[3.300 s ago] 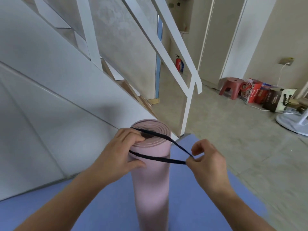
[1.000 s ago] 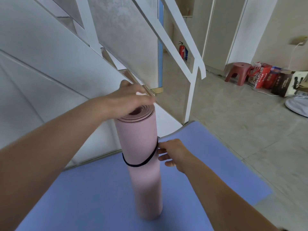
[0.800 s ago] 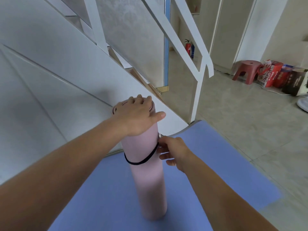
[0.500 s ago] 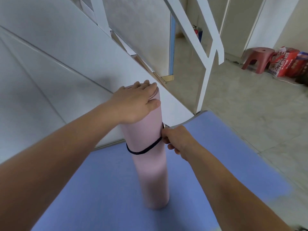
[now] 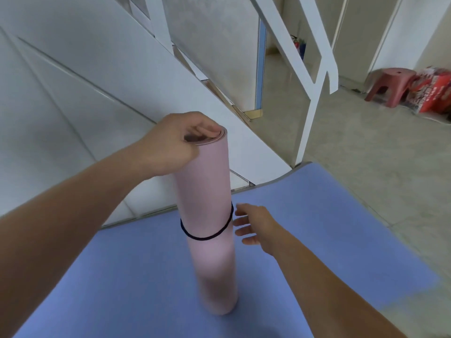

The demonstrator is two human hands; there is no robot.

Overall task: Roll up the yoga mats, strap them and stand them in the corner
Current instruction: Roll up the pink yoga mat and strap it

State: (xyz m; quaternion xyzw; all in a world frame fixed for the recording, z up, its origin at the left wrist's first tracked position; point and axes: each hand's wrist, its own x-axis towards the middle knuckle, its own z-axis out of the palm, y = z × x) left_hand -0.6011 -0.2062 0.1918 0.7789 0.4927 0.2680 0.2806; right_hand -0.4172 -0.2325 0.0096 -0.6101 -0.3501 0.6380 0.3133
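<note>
Our left hand (image 5: pixel 170 147) grips the rim of the rolled pink foam yoga mat (image 5: pixel 207 191), upright on a flat blue mat (image 5: pixel 317 215); right hand (image 5: pixel 253 225) open, empty (beside the thin black strap (image 5: pixel 202 237)). We'd grip low before lifting.

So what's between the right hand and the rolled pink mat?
Nothing: in the head view only a thin strip of the flat blue mat shows between the open right hand and the pink mat, level with the black strap.
</note>
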